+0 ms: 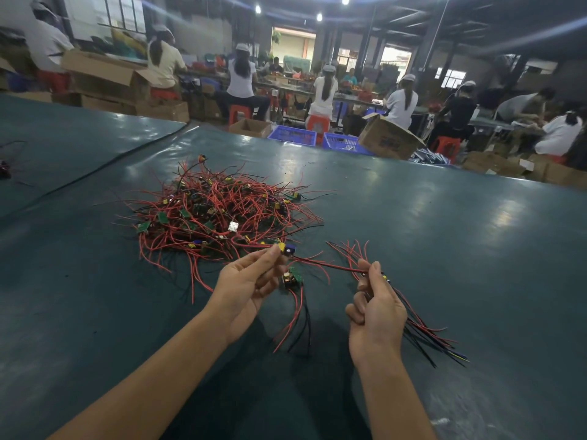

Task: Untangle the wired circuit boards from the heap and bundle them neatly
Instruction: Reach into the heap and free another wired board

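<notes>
A tangled heap (219, 214) of small green circuit boards with red and black wires lies on the dark green table (444, 249). My left hand (251, 284) pinches one board (286, 248) with yellow and blue parts at the heap's near edge. A second green board (293, 277) hangs just below its fingers, its wires trailing toward me. My right hand (374, 312) grips a bundle of wired boards (422, 331); red and black wire ends stick out above and below the fist. A red wire runs from the pinched board to my right hand.
A dark seam (95, 169) crosses the table at the left. Beyond the far edge stand blue crates (295, 134) and cardboard boxes (387, 138). Several people sit at benches with their backs to me. A few stray wires lie at the far left (4, 169).
</notes>
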Demonstrator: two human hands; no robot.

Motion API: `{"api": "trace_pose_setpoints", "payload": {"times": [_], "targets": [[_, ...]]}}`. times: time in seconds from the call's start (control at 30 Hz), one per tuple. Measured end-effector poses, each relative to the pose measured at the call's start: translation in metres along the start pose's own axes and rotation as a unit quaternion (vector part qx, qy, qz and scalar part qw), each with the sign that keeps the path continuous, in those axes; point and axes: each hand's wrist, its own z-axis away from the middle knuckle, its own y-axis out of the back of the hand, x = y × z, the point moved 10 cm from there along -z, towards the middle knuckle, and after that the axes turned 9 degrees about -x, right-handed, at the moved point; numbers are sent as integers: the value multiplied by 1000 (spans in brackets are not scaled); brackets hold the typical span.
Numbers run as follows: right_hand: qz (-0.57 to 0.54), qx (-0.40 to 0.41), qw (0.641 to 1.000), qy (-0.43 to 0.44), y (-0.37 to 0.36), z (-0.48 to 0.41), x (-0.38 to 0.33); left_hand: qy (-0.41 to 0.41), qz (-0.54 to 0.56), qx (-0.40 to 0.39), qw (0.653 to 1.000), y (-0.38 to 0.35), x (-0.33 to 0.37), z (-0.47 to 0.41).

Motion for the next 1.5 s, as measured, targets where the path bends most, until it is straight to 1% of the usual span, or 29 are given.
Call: {"api": "trace_pose_setpoints", "payload": {"times": [0.13, 0.4, 0.5, 0.6, 0.7, 0.77, 0.9, 0.97, 1.03, 1.13, 1.17, 1.27, 1.33, 1.37, 1.43, 1.5], "targets": [[3, -40, 999, 8, -10, 2, -2, -8, 38, 24, 999, 3, 0, 0], [54, -91, 994, 41, -23, 7, -7, -39, 72, -15, 997, 0, 7, -4], [69, -117, 990, 43, -32, 10, -5, -39, 88, -11, 995, 2, 10, -5], [56, -124, 990, 40, -34, 11, -4, -31, 124, -4, 992, 4, 11, -5], [29, -112, 993, 20, -29, 9, -1, -4, 125, -6, 992, 4, 8, -4], [41, -107, 993, -8, -28, 8, 5, 28, 103, -20, 994, -1, 2, -3], [122, -135, 981, -69, -38, 13, 25, 141, 39, -93, 985, -22, -20, 4], [137, -155, 975, -85, -45, 18, 32, 193, 3, -117, 974, -28, -32, 10], [144, -166, 971, -92, -49, 22, 37, 225, -21, -122, 966, -30, -39, 16], [134, -168, 972, -93, -50, 23, 39, 239, -5, -108, 965, -31, -43, 19], [115, -168, 974, -96, -51, 23, 40, 237, 13, -99, 966, -32, -44, 19], [41, -146, 984, -93, -50, 22, 37, 214, 112, -73, 968, -34, -49, 16], [28, -122, 988, -86, -45, 21, 33, 187, 121, -85, 971, -37, -50, 14], [23, -113, 990, -83, -42, 21, 31, 168, 95, -100, 976, -39, -49, 13], [21, -105, 991, -83, -40, 20, 30, 113, 7, -127, 985, -40, -44, 9], [52, -114, 989, -80, -42, 21, 31, 59, -93, -145, 983, -45, -36, 10]]}}
